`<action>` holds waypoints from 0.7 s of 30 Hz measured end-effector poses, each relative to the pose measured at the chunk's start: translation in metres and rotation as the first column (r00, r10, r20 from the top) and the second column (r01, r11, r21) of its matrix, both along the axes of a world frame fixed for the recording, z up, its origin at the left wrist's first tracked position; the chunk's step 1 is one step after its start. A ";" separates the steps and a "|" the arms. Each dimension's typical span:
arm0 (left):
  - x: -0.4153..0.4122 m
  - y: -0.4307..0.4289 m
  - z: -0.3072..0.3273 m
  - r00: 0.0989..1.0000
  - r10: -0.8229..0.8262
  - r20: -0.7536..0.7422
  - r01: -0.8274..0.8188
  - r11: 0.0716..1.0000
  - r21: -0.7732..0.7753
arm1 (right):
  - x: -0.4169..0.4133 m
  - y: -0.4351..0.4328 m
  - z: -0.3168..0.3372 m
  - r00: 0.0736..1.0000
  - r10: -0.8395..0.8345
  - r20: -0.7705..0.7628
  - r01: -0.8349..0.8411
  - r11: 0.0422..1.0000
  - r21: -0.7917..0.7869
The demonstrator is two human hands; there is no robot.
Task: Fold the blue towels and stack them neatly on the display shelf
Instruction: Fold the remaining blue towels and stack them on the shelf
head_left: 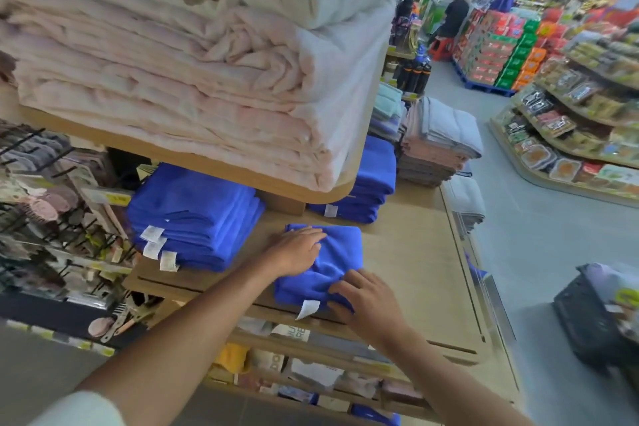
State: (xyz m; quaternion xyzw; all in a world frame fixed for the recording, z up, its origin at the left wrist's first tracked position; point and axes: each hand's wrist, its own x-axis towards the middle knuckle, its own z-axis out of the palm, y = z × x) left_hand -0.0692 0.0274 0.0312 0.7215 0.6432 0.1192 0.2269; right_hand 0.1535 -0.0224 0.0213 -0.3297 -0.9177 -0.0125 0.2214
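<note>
A folded blue towel (337, 256) with a white tag lies on the wooden display shelf (415, 270). My left hand (297, 251) rests flat on its far left part, fingers spread. My right hand (366, 301) presses on its near right corner, fingers curled over the edge. A stack of folded blue towels (193, 214) with white tags sits to the left on the same shelf. Another blue stack (371, 180) stands further back, partly hidden under the upper shelf.
The upper shelf (221, 162) overhangs the work area and carries thick pink and white blankets (173, 79). Pink and grey towels (439, 145) are stacked at the back right. Hooks with small goods (52, 218) hang on the left. An aisle and a dark basket (598, 315) lie right.
</note>
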 end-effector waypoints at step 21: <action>-0.008 -0.126 -0.018 0.775 0.542 0.325 -0.566 0.824 -0.023 | -0.082 0.126 0.035 0.956 -0.219 0.198 0.283 0.865 -0.415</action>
